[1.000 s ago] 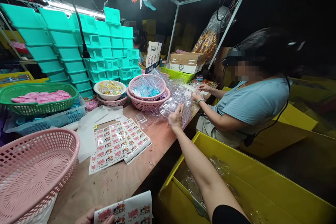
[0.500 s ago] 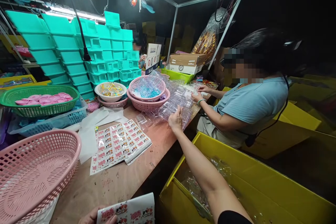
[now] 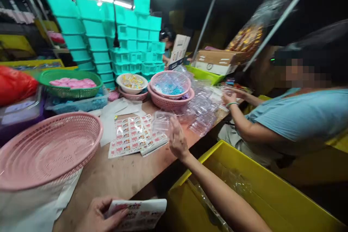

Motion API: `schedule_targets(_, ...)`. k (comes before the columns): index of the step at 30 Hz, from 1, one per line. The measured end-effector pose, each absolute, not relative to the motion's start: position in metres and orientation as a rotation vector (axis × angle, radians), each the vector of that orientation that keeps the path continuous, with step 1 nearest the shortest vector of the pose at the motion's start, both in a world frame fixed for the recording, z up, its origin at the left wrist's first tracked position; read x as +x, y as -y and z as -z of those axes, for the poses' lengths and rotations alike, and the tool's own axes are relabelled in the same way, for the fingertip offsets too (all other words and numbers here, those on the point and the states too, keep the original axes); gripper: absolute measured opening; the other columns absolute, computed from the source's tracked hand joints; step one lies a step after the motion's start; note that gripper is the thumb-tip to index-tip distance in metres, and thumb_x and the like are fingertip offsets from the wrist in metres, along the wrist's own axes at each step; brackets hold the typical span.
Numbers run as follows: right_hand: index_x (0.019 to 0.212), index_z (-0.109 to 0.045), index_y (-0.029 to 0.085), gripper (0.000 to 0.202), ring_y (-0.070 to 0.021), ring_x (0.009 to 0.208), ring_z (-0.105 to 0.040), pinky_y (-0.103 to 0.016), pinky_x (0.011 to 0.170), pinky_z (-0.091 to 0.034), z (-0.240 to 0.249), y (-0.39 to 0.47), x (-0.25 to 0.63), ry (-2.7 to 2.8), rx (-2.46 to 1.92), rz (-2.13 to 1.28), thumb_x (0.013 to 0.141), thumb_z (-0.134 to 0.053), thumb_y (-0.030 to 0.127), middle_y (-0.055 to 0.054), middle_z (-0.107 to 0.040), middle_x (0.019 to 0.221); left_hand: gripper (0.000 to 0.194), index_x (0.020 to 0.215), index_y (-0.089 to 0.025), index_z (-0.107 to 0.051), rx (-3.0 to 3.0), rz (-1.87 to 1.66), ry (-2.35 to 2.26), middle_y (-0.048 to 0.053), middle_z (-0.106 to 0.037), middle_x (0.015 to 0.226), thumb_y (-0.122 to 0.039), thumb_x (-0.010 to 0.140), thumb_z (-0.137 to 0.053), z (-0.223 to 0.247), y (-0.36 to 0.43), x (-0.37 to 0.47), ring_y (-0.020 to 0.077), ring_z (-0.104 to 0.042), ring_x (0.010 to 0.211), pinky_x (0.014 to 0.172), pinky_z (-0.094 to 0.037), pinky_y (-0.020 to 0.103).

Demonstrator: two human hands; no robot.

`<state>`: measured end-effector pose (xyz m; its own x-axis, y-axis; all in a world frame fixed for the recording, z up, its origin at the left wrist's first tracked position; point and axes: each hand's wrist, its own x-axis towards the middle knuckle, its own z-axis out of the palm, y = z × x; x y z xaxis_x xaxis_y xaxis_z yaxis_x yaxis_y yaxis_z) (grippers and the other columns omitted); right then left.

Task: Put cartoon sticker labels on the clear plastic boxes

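Note:
At the bottom of the view, my left hand (image 3: 102, 214) pinches a folded sticker sheet (image 3: 143, 215) printed in pink with small cartoon animals. My right hand (image 3: 178, 140) reaches over the table's front edge, fingers closed on a clear plastic box (image 3: 161, 120). That box hovers by more sticker sheets (image 3: 130, 136) lying on the table. To its right is a heap of similar clear boxes (image 3: 203, 107). Motion blurs the fingertips of my right hand.
A pink oval basket (image 3: 89, 145) stands at the left. Behind are a green basket (image 3: 70, 92) of pink pieces, stacked pink baskets (image 3: 171, 99) and turquoise bins (image 3: 95, 45). A co-worker (image 3: 293, 110) sits at the right; a yellow carton (image 3: 272, 185) stands below my right arm.
My right hand has come away from the heap with a clear plastic box, toward the sticker sheets. My left hand still holds its sheet. The view has turned left.

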<state>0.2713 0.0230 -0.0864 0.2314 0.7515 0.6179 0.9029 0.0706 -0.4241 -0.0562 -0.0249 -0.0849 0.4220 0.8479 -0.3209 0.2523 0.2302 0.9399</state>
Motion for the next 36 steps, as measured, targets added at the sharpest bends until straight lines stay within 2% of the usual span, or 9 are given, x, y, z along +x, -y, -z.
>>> schedule_targets(3,0.161,-0.013,0.025,0.078,-0.0247,0.151,-0.03,-0.052,0.117,-0.039,0.109,-0.004,0.21,1.963,-1.395,-0.019,0.089,-0.036,0.006,-0.012,-0.027,0.165,0.025,0.072,-0.014,-0.08,1.38,-0.44,-0.986,0.004,-0.073,0.066,-0.038,0.071,-0.081,0.066,0.031,-0.062,0.0177,-0.064,0.063,0.059,-0.049,0.022)
schedule_targets(6,0.161,-0.009,0.024,0.085,-0.027,0.151,-0.028,-0.054,0.117,-0.038,0.127,0.004,0.169,2.11,-1.248,-0.254,0.085,-0.039,0.003,-0.013,-0.022,0.166,0.026,0.086,-0.012,-0.08,1.272,-0.457,-0.973,0.006,-0.077,0.077,-0.035,0.074,-0.08,0.059,0.032,-0.069,0.0168,-0.066,0.068,0.064,-0.051,0.022)
schedule_targets(12,0.161,-0.007,0.021,0.088,-0.0266,0.153,-0.019,-0.053,0.122,-0.028,0.114,-0.002,0.16,2.128,-1.268,-0.53,0.084,-0.048,0.009,-0.013,-0.018,0.167,0.043,0.082,-0.01,-0.074,0.968,-0.613,-1.026,0.004,-0.074,0.074,-0.048,0.066,-0.086,0.071,0.032,-0.086,0.0155,-0.066,0.064,0.061,-0.053,0.025)
schedule_targets(15,0.156,-0.03,0.024,0.076,-0.0294,0.152,-0.025,-0.054,0.121,-0.03,0.075,0.007,0.18,2.169,-1.305,-0.71,0.085,-0.058,0.02,-0.011,-0.03,0.164,0.041,0.08,-0.011,-0.074,0.998,-0.686,-1.039,0.004,-0.074,0.074,-0.048,0.066,-0.086,0.074,0.03,-0.09,0.0154,-0.065,0.066,0.064,-0.054,0.026)
schedule_targets(19,0.13,-0.062,0.028,0.036,-0.0266,0.124,-0.062,-0.047,0.104,-0.051,0.027,0.031,0.182,1.973,-1.385,-0.829,0.095,-0.053,0.029,-0.01,-0.066,0.133,0.034,0.081,-0.011,-0.075,1.136,-0.703,-1.029,0.004,-0.074,0.074,-0.044,0.074,-0.08,0.077,0.03,-0.089,0.0145,-0.064,0.066,0.064,-0.051,0.024)
schedule_targets(23,0.106,-0.072,0.022,0.024,-0.0209,0.091,-0.071,-0.033,0.082,-0.058,0.017,0.051,0.146,1.94,-1.357,-1.05,0.086,-0.071,0.036,-0.006,-0.076,0.099,0.028,0.086,-0.011,-0.077,1.344,-0.668,-1.017,0.004,-0.074,0.075,-0.039,0.083,-0.073,0.075,0.035,-0.085,0.0154,-0.064,0.068,0.062,-0.048,0.023)
schedule_targets(27,0.086,-0.072,0.02,0.015,-0.0161,0.073,-0.069,-0.026,0.066,-0.055,0.031,0.057,0.122,1.73,-1.378,-1.201,0.089,-0.066,0.032,-0.002,-0.075,0.079,0.033,0.085,-0.012,-0.078,1.433,-0.672,-1.035,0.004,-0.075,0.075,-0.044,0.087,-0.069,0.072,0.04,-0.084,0.0171,-0.066,0.071,0.064,-0.049,0.024)
schedule_targets(32,0.087,-0.074,0.024,0.011,-0.0185,0.077,-0.071,-0.03,0.07,-0.056,0.045,0.058,0.124,1.848,-1.42,-0.895,0.09,-0.067,0.031,-0.003,-0.076,0.085,0.049,0.113,-0.014,-0.072,1.171,-0.705,-0.914,0.008,-0.077,0.102,-0.047,0.078,-0.079,0.077,0.043,-0.084,0.0215,-0.071,0.091,0.081,-0.056,0.029)
schedule_targets(36,0.099,-0.076,0.033,0.018,-0.0255,0.103,-0.068,-0.045,0.091,-0.054,0.056,0.069,0.132,2.027,-1.264,-0.264,0.091,-0.064,0.024,-0.006,-0.073,0.118,0.047,0.078,-0.011,-0.073,1.08,-0.653,-0.933,0.005,-0.074,0.072,-0.056,0.072,-0.08,0.086,0.04,-0.079,0.0154,-0.065,0.062,0.06,-0.052,0.025)
